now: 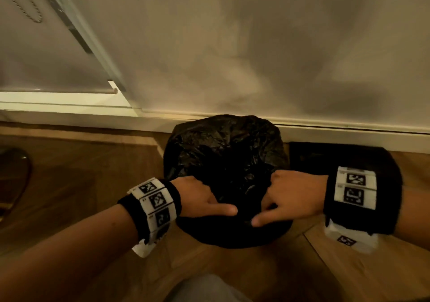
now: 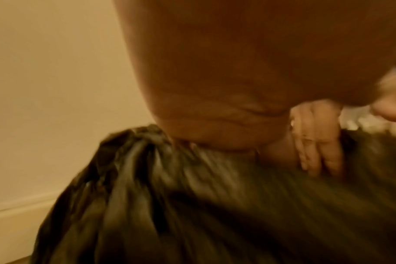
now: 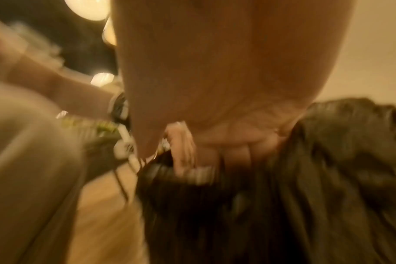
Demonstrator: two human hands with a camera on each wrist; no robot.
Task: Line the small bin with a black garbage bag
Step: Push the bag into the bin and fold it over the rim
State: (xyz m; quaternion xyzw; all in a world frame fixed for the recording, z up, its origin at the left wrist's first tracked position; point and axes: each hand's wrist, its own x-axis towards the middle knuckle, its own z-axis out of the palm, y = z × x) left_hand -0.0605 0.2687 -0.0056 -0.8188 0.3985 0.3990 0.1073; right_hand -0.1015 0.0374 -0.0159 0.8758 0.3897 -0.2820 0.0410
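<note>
A crinkled black garbage bag (image 1: 223,152) is draped over the small bin on the floor and hides it completely. Both hands meet at the bag's near edge. My left hand (image 1: 209,199) grips the plastic with its thumb lying along the edge and its fingers tucked under. My right hand (image 1: 279,204) has curled fingers bunched into the bag beside it. In the left wrist view the bag (image 2: 192,205) is gathered into pleats under the palm. The blurred right wrist view shows the right hand's fingers (image 3: 233,150) sunk into the bag (image 3: 317,178).
The bin stands against a white wall with a skirting board (image 1: 349,132). A white door or panel (image 1: 58,45) is at the left. A flat dark object (image 1: 337,157) lies on the wooden floor (image 1: 81,185) behind my right wrist. My grey-clad knee (image 1: 204,287) is at the bottom.
</note>
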